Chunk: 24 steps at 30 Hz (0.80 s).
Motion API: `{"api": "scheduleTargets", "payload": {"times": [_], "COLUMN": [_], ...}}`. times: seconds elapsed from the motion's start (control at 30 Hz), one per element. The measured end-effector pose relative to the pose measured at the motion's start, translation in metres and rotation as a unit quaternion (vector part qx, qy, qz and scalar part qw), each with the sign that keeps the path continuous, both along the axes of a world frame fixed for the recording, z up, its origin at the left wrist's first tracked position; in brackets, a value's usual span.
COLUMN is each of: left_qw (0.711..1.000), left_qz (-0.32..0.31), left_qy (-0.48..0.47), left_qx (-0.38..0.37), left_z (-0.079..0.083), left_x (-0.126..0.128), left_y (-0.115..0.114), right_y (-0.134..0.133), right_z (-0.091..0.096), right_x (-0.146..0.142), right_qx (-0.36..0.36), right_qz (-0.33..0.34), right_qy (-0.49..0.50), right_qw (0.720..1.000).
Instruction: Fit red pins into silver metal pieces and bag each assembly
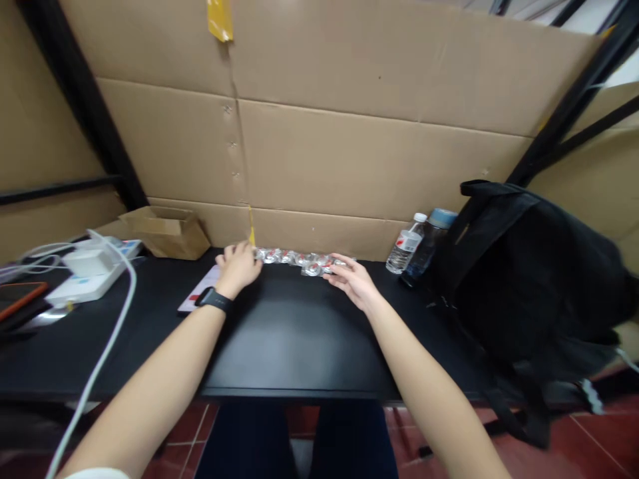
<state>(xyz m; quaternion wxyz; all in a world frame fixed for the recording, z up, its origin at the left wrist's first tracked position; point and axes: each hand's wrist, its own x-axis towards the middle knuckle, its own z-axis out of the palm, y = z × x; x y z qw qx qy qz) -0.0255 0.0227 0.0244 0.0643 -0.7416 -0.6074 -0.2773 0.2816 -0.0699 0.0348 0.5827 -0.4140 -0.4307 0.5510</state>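
A row of small silver, clear-wrapped packets (pixel 287 257) with red marks lies along the back of the black table; what is inside them is too small to tell. At the right end, two packets lie in front of the row. My left hand (pixel 238 267), with a black watch (pixel 215 299) on its wrist, rests at the row's left end, fingers bent and apart. Around the right end of the row, my right hand (pixel 353 281) has its fingers spread, the tips touching or very near the packets. Neither hand shows a packet lifted off the table.
A phone-like flat thing (pixel 196 296) lies by my left wrist. Further left are a brown paper box (pixel 172 233), a white power strip (pixel 92 283) and a white cable (pixel 112 339). To the right stand a water bottle (pixel 404 247), a blue-capped bottle (pixel 432 236) and a black backpack (pixel 539 279). Cardboard (pixel 329 153) walls the back.
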Motion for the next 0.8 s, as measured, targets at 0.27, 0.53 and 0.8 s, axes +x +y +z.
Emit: {"api": "scheduleTargets", "payload": {"times": [0.27,0.53,0.8], "left_qw": [0.925,0.824,0.833], "left_qz": [-0.378,-0.55,-0.521], "left_qy": [0.011,0.052,0.037], "left_qx": [-0.027,-0.128,-0.182], "left_z": [0.019,0.001,0.001], "left_x": [0.06,0.087,0.085], "left_y": [-0.054,-0.081,-0.085], "right_y": [0.003,0.003,0.002], "right_z": [0.005,0.007,0.004], "right_x": [0.004,0.009,0.009], "right_qx": [0.04,0.04,0.057], "right_qz": [-0.028,-0.031,0.0], "right_qy": [-0.018,-0.084,-0.205], "right_qw": [0.999,0.995,0.977]}}
